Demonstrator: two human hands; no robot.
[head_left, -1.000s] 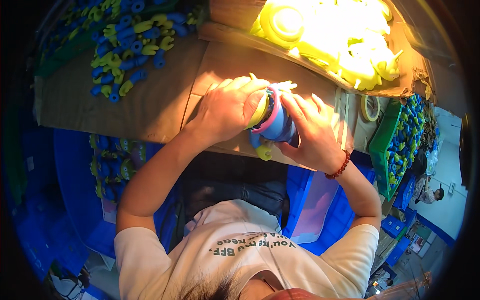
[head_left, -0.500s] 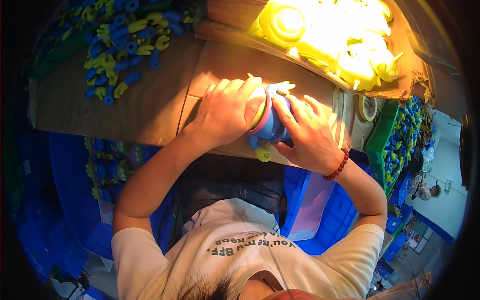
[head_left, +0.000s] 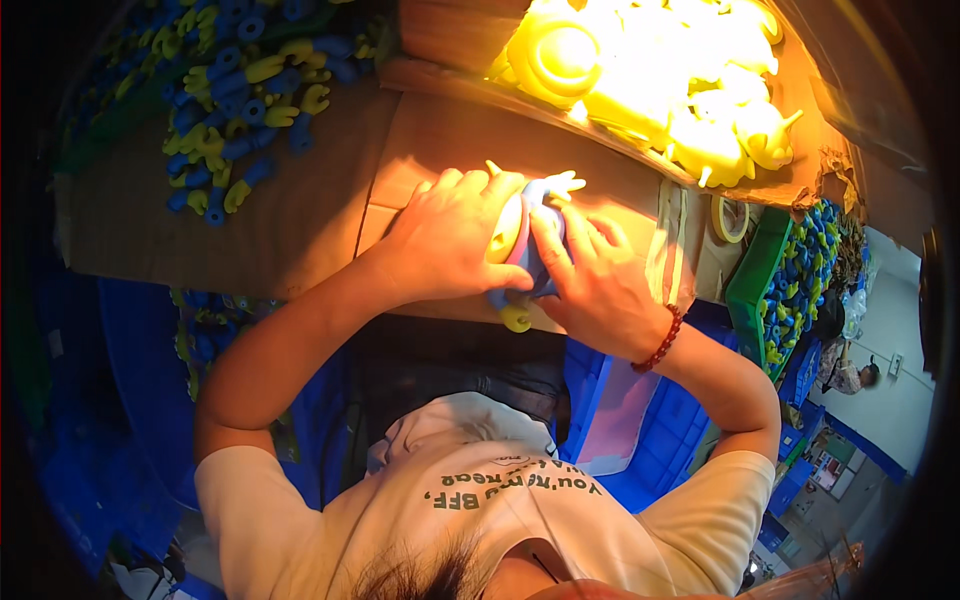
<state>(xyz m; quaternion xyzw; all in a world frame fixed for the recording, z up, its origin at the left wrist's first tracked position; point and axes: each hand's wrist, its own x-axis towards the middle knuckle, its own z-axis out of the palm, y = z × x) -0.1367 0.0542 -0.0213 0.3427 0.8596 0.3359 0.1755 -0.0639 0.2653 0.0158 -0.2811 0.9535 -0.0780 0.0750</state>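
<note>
A soft-looking toy figure (head_left: pixel 533 268) with a blue body and a yellow upper part lies on its side between my hands over the cardboard. Around its yellow part wraps my left hand (head_left: pixel 440 240), thumb pressed across the seam toward the blue body. From the other side my right hand (head_left: pixel 608 290), with a red bead bracelet (head_left: pixel 665 340) at the wrist, grips the blue body. A small yellow hand (head_left: pixel 562 184) sticks out at the far side, and a curled yellow end (head_left: pixel 516 317) hangs at the near side. My fingers cover much of the toy.
Cardboard (head_left: pixel 300 235) covers the worktop. Brightly lit yellow toy parts (head_left: pixel 640 100) fill a carton at the back right. Blue-and-yellow limb pieces (head_left: pixel 235 120) pile up at the back left; more fill a green crate (head_left: pixel 750 280) on the right. A tape roll (head_left: pixel 730 218) lies beside it.
My left thumb has come down across the seam, and both hands are closer together. The pink rim that showed between them is now mostly covered. The toy looks more squeezed.
</note>
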